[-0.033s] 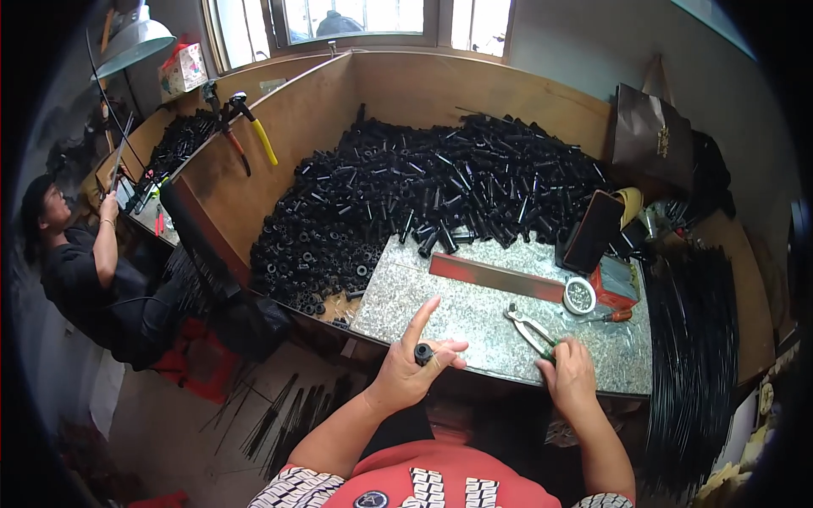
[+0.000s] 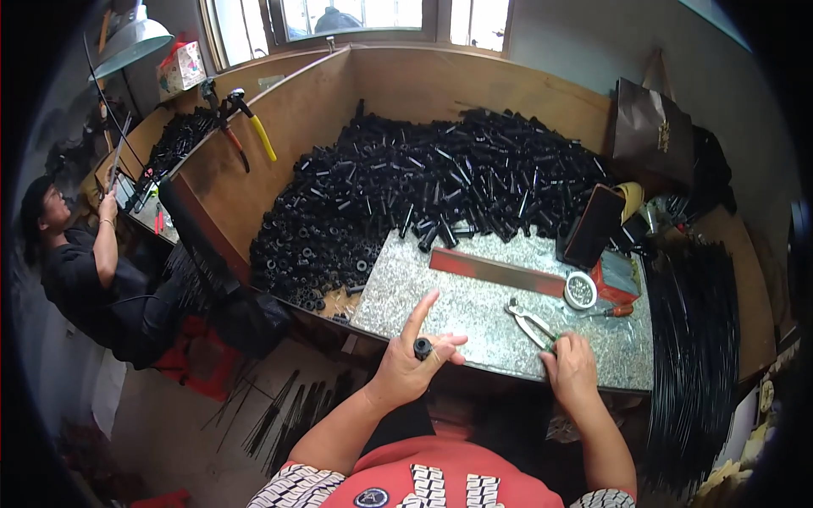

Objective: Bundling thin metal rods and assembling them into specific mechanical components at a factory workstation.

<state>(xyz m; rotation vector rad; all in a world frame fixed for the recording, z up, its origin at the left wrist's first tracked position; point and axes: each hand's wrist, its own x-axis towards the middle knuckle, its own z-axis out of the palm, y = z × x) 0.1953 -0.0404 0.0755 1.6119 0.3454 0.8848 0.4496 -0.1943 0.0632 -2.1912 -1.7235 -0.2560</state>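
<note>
My left hand (image 2: 404,372) is raised just off the front edge of the worktop, its index finger stretched out. Between thumb and fingers it grips a short black cylinder (image 2: 423,347) with a round hole in the end facing up. At the front right, my right hand (image 2: 573,370) is closed around the green handles of a pair of pincers (image 2: 531,326). Their metal jaws point away to the far left, over the speckled worktop (image 2: 474,330). Most of the handles are hidden under my fingers.
Behind the worktop lies a big heap of black tubular parts (image 2: 440,169) inside wooden walls. A flat metal bar (image 2: 495,273), a white round tub (image 2: 580,290), a screwdriver (image 2: 621,311) and a phone (image 2: 594,227) lie about. Long black rods (image 2: 690,364) hang at right. A person (image 2: 85,262) works at left.
Less of the green handle shows beside my right thumb. My left hand keeps its grip on the black cylinder, nearly in the same place.
</note>
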